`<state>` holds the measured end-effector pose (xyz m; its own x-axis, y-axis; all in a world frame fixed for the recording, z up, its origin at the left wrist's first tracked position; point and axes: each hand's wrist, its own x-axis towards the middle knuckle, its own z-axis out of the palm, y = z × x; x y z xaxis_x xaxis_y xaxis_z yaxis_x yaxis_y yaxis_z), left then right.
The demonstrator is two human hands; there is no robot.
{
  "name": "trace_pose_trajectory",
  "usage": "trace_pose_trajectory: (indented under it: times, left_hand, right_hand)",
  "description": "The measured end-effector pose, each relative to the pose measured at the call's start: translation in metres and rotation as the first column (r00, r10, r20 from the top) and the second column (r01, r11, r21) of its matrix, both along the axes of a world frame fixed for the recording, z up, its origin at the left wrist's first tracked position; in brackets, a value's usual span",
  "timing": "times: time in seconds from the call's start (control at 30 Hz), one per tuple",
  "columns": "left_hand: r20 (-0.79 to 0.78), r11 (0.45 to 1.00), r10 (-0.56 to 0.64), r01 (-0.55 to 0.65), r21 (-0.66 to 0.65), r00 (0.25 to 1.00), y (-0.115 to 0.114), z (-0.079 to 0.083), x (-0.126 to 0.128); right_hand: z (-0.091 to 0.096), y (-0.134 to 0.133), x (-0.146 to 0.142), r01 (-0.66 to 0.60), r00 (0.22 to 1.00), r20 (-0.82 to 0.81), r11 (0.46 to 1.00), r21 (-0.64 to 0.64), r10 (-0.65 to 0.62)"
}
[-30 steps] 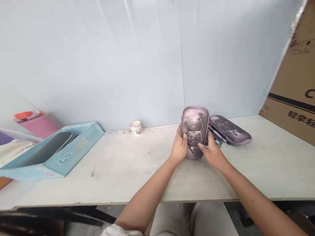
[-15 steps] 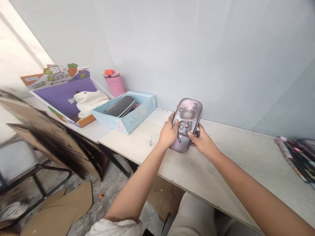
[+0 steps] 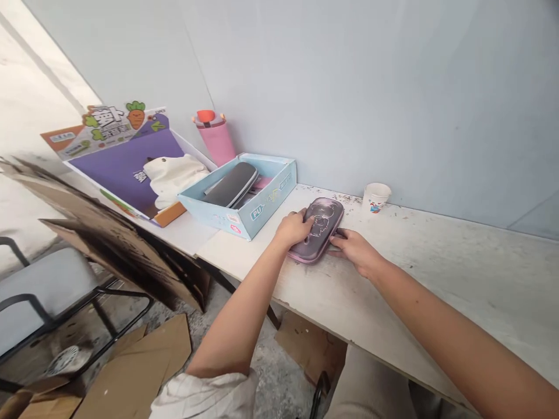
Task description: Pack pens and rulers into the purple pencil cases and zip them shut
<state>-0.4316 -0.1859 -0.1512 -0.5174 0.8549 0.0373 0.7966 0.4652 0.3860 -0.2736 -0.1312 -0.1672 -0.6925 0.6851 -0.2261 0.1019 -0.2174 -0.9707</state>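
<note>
A shiny purple-pink pencil case [image 3: 321, 230] with a raised bear figure on its lid lies low over the table, close to flat. My left hand [image 3: 295, 228] grips its left side, thumb on the lid. At the right edge, my right hand [image 3: 351, 247] has its fingers closed against the case's side; some fingertips are hidden. Left of the case stands a light blue box [image 3: 236, 218] holding a dark grey case [image 3: 233, 183] and something pink below it.
A paper cup [image 3: 376, 198] stands near the wall. Farther left are a pink tumbler [image 3: 217, 142] and a purple display box [image 3: 117, 166] with a white cloth item [image 3: 174, 177] inside. Cardboard sheets [image 3: 109, 233] and a chair [image 3: 52, 285] are beside the table [image 3: 437, 250].
The pencil case has gone from tilted up facing me to nearly flat on the table, with both hands lowered on it. The view has turned, showing the paper cup; the pens at right left view.
</note>
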Motion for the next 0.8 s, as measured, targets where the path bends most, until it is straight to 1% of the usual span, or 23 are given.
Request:
trace_pose_trajectory:
  times: [0.07,0.1,0.13,0.2,0.27,0.33,0.4,0.47,0.53,0.57,0.6,0.63,0.7,0.73,0.77,0.8]
  left_hand:
    - [-0.085,1.000,0.005,-0.003,0.024,0.996,0.004,0.007,0.009]
    - [-0.129,0.998,0.014,-0.006,0.059,0.992,0.006,0.011,0.017]
    - [-0.168,0.995,0.016,0.001,0.103,0.986,0.010,0.016,0.028]
    - [-0.225,0.982,-0.016,0.058,0.181,0.974,0.019,0.024,0.054]
    - [-0.261,0.961,-0.107,0.167,0.219,0.959,0.033,0.032,0.087]
    - [-0.269,0.932,-0.236,0.296,0.211,0.934,0.050,0.037,0.123]
    - [-0.252,0.891,-0.374,0.421,0.172,0.893,0.068,0.038,0.160]
    - [-0.223,0.845,-0.490,0.522,0.116,0.842,0.086,0.036,0.199]
    - [-0.196,0.793,-0.586,0.606,0.061,0.786,0.103,0.033,0.238]
    - [-0.184,0.765,-0.627,0.643,0.037,0.757,0.112,0.030,0.257]
    - [-0.172,0.738,-0.663,0.675,0.016,0.729,0.120,0.028,0.277]
    - [-0.159,0.712,-0.693,0.702,-0.001,0.703,0.128,0.025,0.296]
    - [-0.139,0.667,-0.739,0.745,-0.021,0.659,0.145,0.020,0.335]
    - [-0.136,0.648,-0.756,0.761,-0.020,0.640,0.153,0.017,0.355]
    - [-0.136,0.629,-0.771,0.777,-0.016,0.622,0.161,0.013,0.374]
    - [-0.138,0.615,-0.782,0.788,-0.011,0.608,0.168,0.009,0.392]
  right_hand:
    - [0.002,0.005,0.010,0.049,0.998,0.033,0.998,0.048,-0.050]
    - [0.004,0.009,0.018,0.071,0.996,0.051,0.995,0.073,-0.075]
    - [0.006,0.013,0.028,0.087,0.994,0.063,0.992,0.097,-0.093]
    - [0.011,0.025,0.055,0.106,0.991,0.064,0.985,0.138,-0.115]
    - [0.016,0.040,0.089,0.161,0.984,0.055,0.972,0.171,-0.172]
    - [0.018,0.057,0.130,0.248,0.965,0.036,0.951,0.185,-0.259]
    - [0.018,0.077,0.179,0.343,0.936,0.013,0.920,0.188,-0.352]
    - [0.017,0.099,0.233,0.429,0.899,-0.009,0.878,0.213,-0.437]
    - [0.016,0.120,0.291,0.499,0.854,-0.005,0.817,0.287,-0.520]
    - [0.016,0.130,0.321,0.523,0.824,0.021,0.775,0.356,-0.566]
    - [0.016,0.139,0.349,0.528,0.784,0.067,0.720,0.450,-0.617]
    - [0.017,0.147,0.376,0.509,0.726,0.125,0.651,0.563,-0.676]
    - [0.019,0.158,0.423,0.391,0.571,0.225,0.502,0.771,-0.790]
    - [0.020,0.163,0.442,0.312,0.492,0.253,0.440,0.842,-0.833]
    - [0.020,0.166,0.457,0.234,0.427,0.271,0.395,0.889,-0.863]
    - [0.020,0.170,0.470,0.166,0.379,0.286,0.368,0.915,-0.880]
